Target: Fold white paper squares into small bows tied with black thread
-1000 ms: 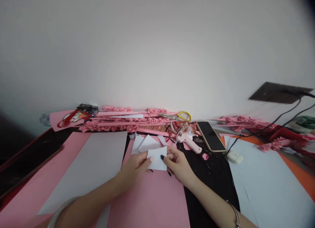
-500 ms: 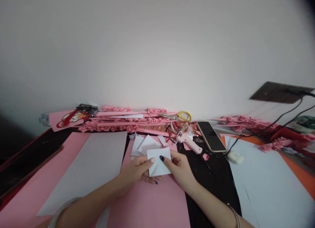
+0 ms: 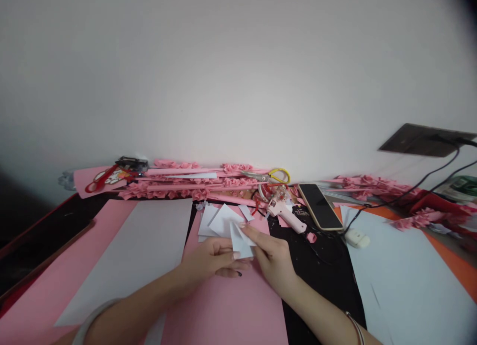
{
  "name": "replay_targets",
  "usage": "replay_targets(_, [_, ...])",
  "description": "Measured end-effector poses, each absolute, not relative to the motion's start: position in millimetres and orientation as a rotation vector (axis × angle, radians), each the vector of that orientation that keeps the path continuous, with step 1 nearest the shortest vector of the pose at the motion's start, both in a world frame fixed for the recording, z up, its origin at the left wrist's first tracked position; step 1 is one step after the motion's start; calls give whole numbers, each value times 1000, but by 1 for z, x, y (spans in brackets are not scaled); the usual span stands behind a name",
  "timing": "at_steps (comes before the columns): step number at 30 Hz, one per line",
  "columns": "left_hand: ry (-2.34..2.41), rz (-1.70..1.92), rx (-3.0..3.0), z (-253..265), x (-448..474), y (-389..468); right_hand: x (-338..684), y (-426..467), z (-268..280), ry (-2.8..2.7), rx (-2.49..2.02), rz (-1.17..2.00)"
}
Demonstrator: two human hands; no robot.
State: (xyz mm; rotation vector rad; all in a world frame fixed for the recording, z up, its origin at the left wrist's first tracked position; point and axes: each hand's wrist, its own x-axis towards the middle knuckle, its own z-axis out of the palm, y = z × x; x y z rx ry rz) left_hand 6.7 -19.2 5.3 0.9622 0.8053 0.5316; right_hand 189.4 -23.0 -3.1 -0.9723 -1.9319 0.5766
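Observation:
A small white square of paper (image 3: 241, 244), creased and partly folded over, is held between both hands above a pink sheet (image 3: 227, 305). My left hand (image 3: 210, 258) grips its left and lower edge, thumb on top and fingers underneath. My right hand (image 3: 274, 253) pinches its right side, with the index finger at the upper corner. Just beyond the hands lie several more small white paper squares (image 3: 224, 218), overlapping one another. The underside of the held paper is hidden.
A pink glue gun (image 3: 286, 215), a phone (image 3: 320, 206) and yellow-handled scissors (image 3: 268, 176) lie behind my right hand. Pink paper flower stems (image 3: 179, 188) line the wall. Large white sheets (image 3: 137, 250) flank both sides, and a white adapter (image 3: 357, 238) sits right with cables.
The white paper square, flat and facing up before, is now turned and bent into a fold. My right hand has shifted its fingers to the upper right corner.

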Motion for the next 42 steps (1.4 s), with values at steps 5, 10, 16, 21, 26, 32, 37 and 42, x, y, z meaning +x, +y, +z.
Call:
replay_targets(5, [737,555,959,9,5,-19,195,-20,-2,-2205,-922,500])
replay_targets(10, [677,567,969,13,4,-19,195,-18,5,-2376,-952,465])
replay_targets(16, [657,605,961,6,8,-19,191,-22,14,-2433,-959,465])
replay_targets(21, [653,618,959,7,8,-19,191,-24,12,-2361,-943,554])
replay_targets(26, [697,601,924,17,5,-19,190,-19,0,-1860,-1147,885])
replay_targets(32, [734,613,896,14,5,-19,183,-16,-4,-1365,-1110,1206])
replay_targets(37, [742,586,906,9,7,-19,180,-20,-2,-1500,-1146,1030])
replay_targets(42, [759,592,897,5,7,-20,184,-22,2,-1822,-1207,816])
